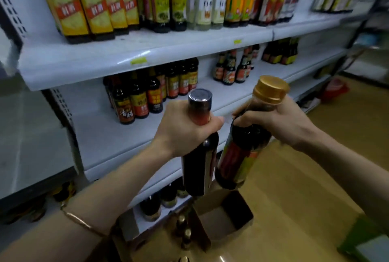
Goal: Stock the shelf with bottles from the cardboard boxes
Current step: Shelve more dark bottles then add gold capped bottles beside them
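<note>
My left hand (185, 129) grips the neck of a dark bottle with a silver-grey cap (199, 169), held upright in front of the middle shelf (109, 144). My right hand (277, 123) grips the neck of a second dark bottle with a gold cap (237, 156), tilted with its base toward the left bottle. Both bottles hang in the air above an open cardboard box (229, 215) on the floor. Several gold-capped bottles (185, 232) stand in another box below.
The middle shelf holds a cluster of dark bottles (139, 97) at the left back and another group (231, 68) further right, with bare shelf in front. The upper shelf (147, 51) is packed with bottles. A green stool (366, 240) stands at the bottom right on the wooden floor.
</note>
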The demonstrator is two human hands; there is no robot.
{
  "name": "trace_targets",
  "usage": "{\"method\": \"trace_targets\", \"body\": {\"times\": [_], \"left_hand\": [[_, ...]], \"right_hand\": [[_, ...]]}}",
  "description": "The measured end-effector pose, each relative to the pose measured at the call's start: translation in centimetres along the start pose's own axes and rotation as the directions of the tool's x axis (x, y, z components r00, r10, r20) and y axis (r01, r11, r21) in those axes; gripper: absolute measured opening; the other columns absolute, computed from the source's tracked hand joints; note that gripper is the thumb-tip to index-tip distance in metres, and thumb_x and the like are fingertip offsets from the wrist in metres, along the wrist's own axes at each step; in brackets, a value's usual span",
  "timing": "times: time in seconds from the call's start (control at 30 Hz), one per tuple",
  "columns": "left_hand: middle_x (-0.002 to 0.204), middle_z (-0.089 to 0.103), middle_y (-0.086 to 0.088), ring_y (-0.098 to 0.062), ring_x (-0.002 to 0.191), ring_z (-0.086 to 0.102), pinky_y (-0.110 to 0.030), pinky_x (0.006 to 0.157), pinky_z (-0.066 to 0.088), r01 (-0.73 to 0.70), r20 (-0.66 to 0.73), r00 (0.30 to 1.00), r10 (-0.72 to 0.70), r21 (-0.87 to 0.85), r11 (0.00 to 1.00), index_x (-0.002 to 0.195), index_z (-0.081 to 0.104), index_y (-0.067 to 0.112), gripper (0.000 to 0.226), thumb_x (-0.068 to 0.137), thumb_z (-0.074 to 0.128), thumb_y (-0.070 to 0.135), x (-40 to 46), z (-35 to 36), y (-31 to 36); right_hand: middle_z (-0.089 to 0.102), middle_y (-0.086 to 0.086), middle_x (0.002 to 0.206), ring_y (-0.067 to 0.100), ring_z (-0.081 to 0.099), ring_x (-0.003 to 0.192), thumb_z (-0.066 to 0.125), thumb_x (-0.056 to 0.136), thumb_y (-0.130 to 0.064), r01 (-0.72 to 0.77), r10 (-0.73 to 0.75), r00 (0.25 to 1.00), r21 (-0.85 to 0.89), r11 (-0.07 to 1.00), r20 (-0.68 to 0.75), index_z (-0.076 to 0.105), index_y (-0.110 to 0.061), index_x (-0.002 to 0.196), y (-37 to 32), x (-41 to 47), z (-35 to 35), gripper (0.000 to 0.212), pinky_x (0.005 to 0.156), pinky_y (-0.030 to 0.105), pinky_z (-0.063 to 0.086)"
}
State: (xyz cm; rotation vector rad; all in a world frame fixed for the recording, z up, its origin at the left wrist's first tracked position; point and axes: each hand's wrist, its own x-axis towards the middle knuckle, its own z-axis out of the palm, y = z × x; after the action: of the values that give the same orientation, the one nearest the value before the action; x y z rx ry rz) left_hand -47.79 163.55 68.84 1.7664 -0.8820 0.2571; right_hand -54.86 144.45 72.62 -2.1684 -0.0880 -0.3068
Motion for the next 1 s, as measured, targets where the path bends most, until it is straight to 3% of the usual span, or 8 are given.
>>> {"method": "trace_targets", "body": {"times": [0.07, 0.2, 0.4, 0.47, 0.63, 0.77, 1.0], "left_hand": [[0.065, 0.066, -0.02, -0.035, 0.062, 0.063, -0.048, 0.061, 0.049, -0.017, 0.02, 1.0, 0.018, -0.028, 0.999, 0.062, 0.064, -0.009, 0.051, 0.073, 0.066, 0.041, 1.9, 0.8, 1.6], [0.066, 0.07, -0.015, -0.033, 0.067, 0.068, -0.053, 0.066, 0.052, 0.022, 0.079, 0.997, -0.014, -0.099, 0.995, 0.06, 0.068, 0.0, 0.039, 0.068, 0.072, 0.038, 6.6, 3.8, 3.9], [0.067, 0.063, -0.028, -0.044, 0.067, 0.064, -0.055, 0.063, 0.052, -0.045, 0.165, 0.984, 0.068, -0.143, 0.989, 0.066, 0.057, -0.014, 0.045, 0.07, 0.07, 0.028, 12.9, 11.8, 6.7], [0.065, 0.062, -0.027, -0.042, 0.063, 0.061, -0.051, 0.058, 0.05, -0.09, 0.184, 0.977, 0.11, -0.112, 0.99, 0.066, 0.056, -0.014, 0.047, 0.07, 0.069, 0.031, 14.8, 15.1, 7.8], [0.042, 0.043, -0.007, -0.022, 0.04, 0.039, -0.038, 0.043, 0.03, -0.163, 0.129, 0.978, 0.165, -0.028, 0.986, 0.047, 0.039, 0.003, 0.05, 0.069, 0.068, 0.037, 19.5, 23.9, 9.8], [0.043, 0.045, -0.013, -0.029, 0.041, 0.042, -0.039, 0.042, 0.031, -0.273, 0.142, 0.956, 0.256, 0.114, 0.955, 0.045, 0.034, 0.014, 0.05, 0.073, 0.062, 0.045, 22.6, 30.5, 11.1], [0.039, 0.038, 0.005, -0.019, 0.041, 0.038, -0.041, 0.043, 0.034, -0.115, 0.181, 0.978, 0.103, 0.057, 0.992, 0.045, 0.034, 0.018, 0.049, 0.073, 0.072, 0.033, 30.0, 39.0, 10.3]], "right_hand": [[0.075, -0.005, 0.081, 0.009, 0.069, 0.081, 0.08, 0.07, -0.025, 0.0, 0.0, 0.999, -0.005, 1.0, -0.043, 0.076, -0.013, 0.077, -0.7, 0.0, -2.4, 0.015, 0.071, 0.023, 0.055], [0.073, 0.012, 0.084, 0.022, 0.07, 0.08, 0.08, 0.072, -0.022, 0.002, -0.007, 0.983, -0.026, 1.0, -0.183, 0.07, 0.0, 0.082, -1.3, 0.1, -7.9, 0.025, 0.074, 0.042, 0.057], [0.069, 0.009, 0.075, 0.016, 0.067, 0.071, 0.076, 0.075, -0.02, -0.018, 0.007, 0.954, -0.036, 0.999, -0.301, 0.067, 0.004, 0.08, 0.6, 0.3, -17.0, 0.026, 0.057, 0.016, 0.05], [0.071, 0.004, 0.076, 0.011, 0.067, 0.069, 0.079, 0.074, -0.02, -0.04, 0.029, 0.944, -0.026, 0.999, -0.329, 0.069, 0.001, 0.079, 2.2, 0.1, -20.0, 0.023, 0.058, 0.014, 0.05], [0.073, 0.006, 0.077, 0.02, 0.069, 0.076, 0.074, 0.066, -0.028, -0.087, 0.067, 0.923, -0.034, 0.996, -0.379, 0.071, -0.011, 0.068, 7.0, -0.4, -27.5, 0.018, 0.073, 0.039, 0.054], [0.072, 0.011, 0.076, 0.025, 0.069, 0.076, 0.077, 0.069, -0.023, -0.083, 0.041, 0.915, -0.089, 0.993, -0.401, 0.07, -0.003, 0.071, 10.8, -0.1, -33.4, 0.021, 0.075, 0.044, 0.055], [0.071, 0.016, 0.081, 0.027, 0.068, 0.08, 0.071, 0.064, -0.031, -0.082, 0.038, 0.902, -0.084, 0.993, -0.431, 0.07, 0.001, 0.073, 18.3, 3.2, -41.5, 0.034, 0.079, 0.048, 0.054]]}}
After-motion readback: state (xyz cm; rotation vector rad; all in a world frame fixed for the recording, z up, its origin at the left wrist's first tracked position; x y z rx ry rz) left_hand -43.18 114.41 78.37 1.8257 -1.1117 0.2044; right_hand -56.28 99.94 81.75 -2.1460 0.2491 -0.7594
